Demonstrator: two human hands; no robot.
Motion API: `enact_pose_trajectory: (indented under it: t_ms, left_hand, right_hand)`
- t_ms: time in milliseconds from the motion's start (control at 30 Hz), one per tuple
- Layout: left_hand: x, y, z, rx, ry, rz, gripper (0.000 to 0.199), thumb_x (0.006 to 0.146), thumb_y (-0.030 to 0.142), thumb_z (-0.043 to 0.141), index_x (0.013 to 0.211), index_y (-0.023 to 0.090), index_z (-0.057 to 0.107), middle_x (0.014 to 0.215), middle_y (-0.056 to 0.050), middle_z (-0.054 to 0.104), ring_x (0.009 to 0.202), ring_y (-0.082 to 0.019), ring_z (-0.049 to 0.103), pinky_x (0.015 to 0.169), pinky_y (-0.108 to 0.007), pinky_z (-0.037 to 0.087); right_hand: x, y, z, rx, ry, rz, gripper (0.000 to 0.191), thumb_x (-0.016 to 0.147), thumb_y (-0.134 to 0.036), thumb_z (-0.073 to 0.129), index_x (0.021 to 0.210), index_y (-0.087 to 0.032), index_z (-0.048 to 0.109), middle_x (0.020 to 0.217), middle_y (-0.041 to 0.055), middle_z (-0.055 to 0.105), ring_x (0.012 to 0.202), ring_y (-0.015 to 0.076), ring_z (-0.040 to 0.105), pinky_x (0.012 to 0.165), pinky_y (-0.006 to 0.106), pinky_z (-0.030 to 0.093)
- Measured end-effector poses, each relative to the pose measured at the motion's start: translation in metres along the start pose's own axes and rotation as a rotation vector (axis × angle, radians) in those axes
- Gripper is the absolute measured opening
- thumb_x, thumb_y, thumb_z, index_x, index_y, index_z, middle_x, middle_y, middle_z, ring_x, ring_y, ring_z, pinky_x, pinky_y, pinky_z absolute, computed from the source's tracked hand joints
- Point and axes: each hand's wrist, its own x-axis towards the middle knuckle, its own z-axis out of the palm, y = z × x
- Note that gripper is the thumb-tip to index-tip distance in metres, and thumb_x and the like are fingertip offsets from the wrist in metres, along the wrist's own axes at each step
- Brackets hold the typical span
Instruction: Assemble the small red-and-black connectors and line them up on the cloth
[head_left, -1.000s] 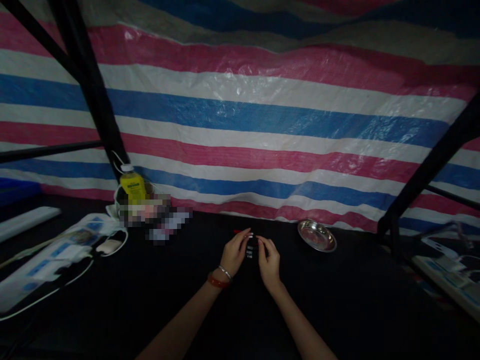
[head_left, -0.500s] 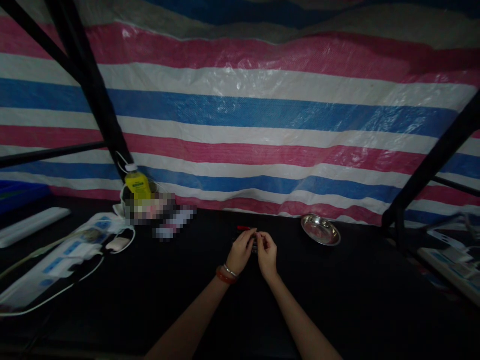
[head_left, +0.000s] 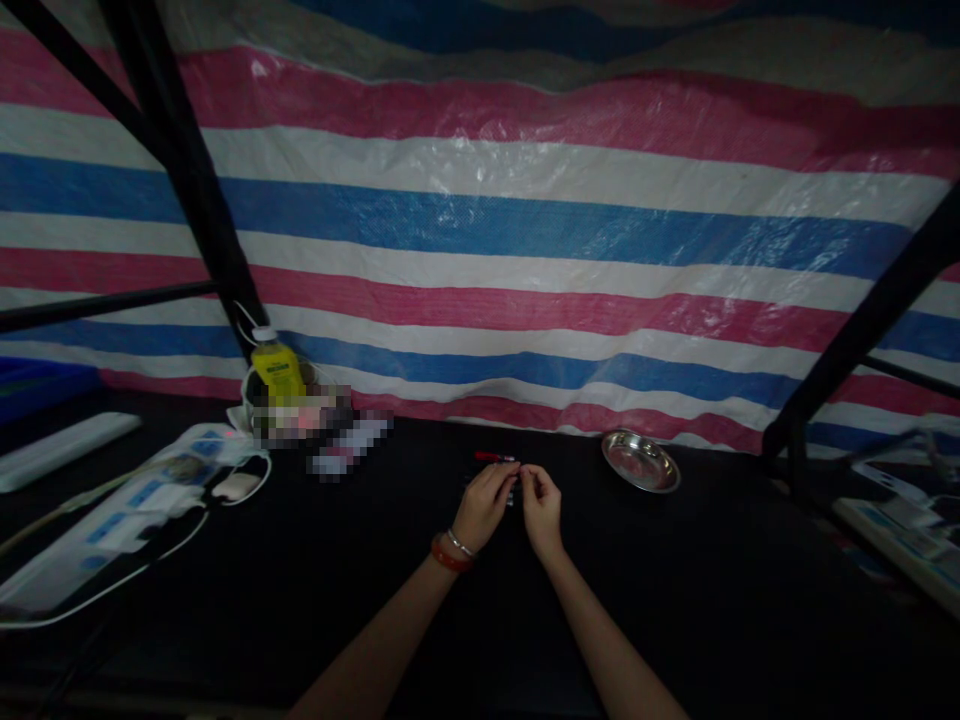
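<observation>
The left hand [head_left: 482, 505], its fingertips apart from the right's a second ago, now nearly meets them, drawing the work to one spot; a red object [head_left: 489, 456] lies just beyond, pale-marked pieces [head_left: 511, 494] between the hands; the right hand's [head_left: 542, 510] fingers look bunched, anything pinched hidden.

Dish [head_left: 646, 464] on table [head_left: 720, 590], right of right hand [head_left: 543, 510]; bottle [head_left: 277, 372] left.

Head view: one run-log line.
left hand: fingers bent; right hand: fingers bent; grip: unclear; red object: beyond left hand; metal dish: right of right hand
</observation>
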Motion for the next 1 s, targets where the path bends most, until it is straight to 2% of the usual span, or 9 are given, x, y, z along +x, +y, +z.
enact_pose_trajectory:
  t_ms: [167, 267, 367, 467, 600, 800, 1000]
  left_hand:
    - [0.0, 0.003, 0.001, -0.072, 0.002, -0.049, 0.023, 0.09, 0.021, 0.043, 0.109, 0.02, 0.056, 0.102, -0.006, 0.065, 0.094, -0.015, 0.063, 0.085, -0.031, 0.053]
    - [0.0, 0.005, 0.001, -0.073, 0.011, -0.05, 0.022, 0.089, 0.021, 0.044, 0.108, 0.02, 0.056, 0.101, -0.006, 0.065, 0.092, -0.015, 0.063, 0.084, -0.031, 0.053]
    - [0.001, 0.007, 0.0, -0.048, 0.032, -0.026, 0.02, 0.089, 0.022, 0.046, 0.105, 0.02, 0.058, 0.099, -0.005, 0.066, 0.093, -0.015, 0.063, 0.084, -0.032, 0.053]
    - [0.002, 0.008, -0.002, -0.011, 0.075, 0.017, 0.018, 0.088, 0.021, 0.048, 0.101, 0.019, 0.06, 0.095, -0.005, 0.067, 0.09, -0.016, 0.063, 0.082, -0.032, 0.053]
    - [0.002, 0.007, -0.003, 0.034, 0.1, 0.036, 0.017, 0.087, 0.021, 0.05, 0.099, 0.02, 0.062, 0.092, -0.004, 0.068, 0.088, -0.016, 0.063, 0.08, -0.032, 0.052]
    - [0.001, 0.004, -0.003, 0.088, 0.122, -0.029, 0.018, 0.086, 0.022, 0.052, 0.1, 0.022, 0.063, 0.093, -0.004, 0.068, 0.088, -0.017, 0.062, 0.079, -0.034, 0.051]
    - [0.003, 0.004, -0.003, 0.116, 0.049, -0.072, 0.021, 0.086, 0.025, 0.053, 0.105, 0.022, 0.06, 0.1, -0.004, 0.067, 0.092, -0.017, 0.06, 0.081, -0.033, 0.048]
  right_hand:
    - [0.0, -0.005, 0.0, 0.051, 0.014, 0.039, 0.028, 0.08, -0.042, 0.055, 0.086, -0.016, 0.063, 0.077, 0.0035, 0.063, 0.069, 0.014, 0.056, 0.065, 0.026, 0.043]
    - [0.002, -0.003, -0.001, 0.14, 0.044, 0.08, 0.028, 0.076, -0.043, 0.06, 0.088, -0.017, 0.06, 0.065, -0.0018, 0.057, 0.057, 0.0105, 0.05, 0.055, 0.023, 0.039]
    - [0.005, 0.002, -0.001, 0.266, 0.06, 0.141, 0.028, 0.069, -0.041, 0.068, 0.081, -0.019, 0.055, 0.051, -0.0077, 0.048, 0.047, 0.0075, 0.043, 0.048, 0.02, 0.034]
    - [0.008, 0.006, -0.002, 0.387, 0.03, 0.248, 0.029, 0.064, -0.04, 0.072, 0.073, -0.018, 0.056, 0.048, -0.0078, 0.048, 0.044, 0.0061, 0.04, 0.047, 0.02, 0.031]
    - [0.008, 0.005, -0.002, 0.478, -0.026, 0.351, 0.027, 0.058, -0.034, 0.077, 0.069, -0.015, 0.062, 0.052, -0.0044, 0.055, 0.046, 0.006, 0.044, 0.047, 0.019, 0.034]
    - [0.006, 0.0, -0.002, 0.544, -0.103, 0.41, 0.022, 0.06, -0.028, 0.077, 0.076, -0.016, 0.067, 0.059, -0.001, 0.063, 0.049, 0.0083, 0.052, 0.049, 0.021, 0.04]
    - [0.011, 0.007, -0.008, 0.595, -0.117, 0.541, 0.022, 0.057, -0.022, 0.078, 0.076, -0.015, 0.067, 0.065, 0.002, 0.068, 0.052, 0.0099, 0.058, 0.052, 0.021, 0.047]
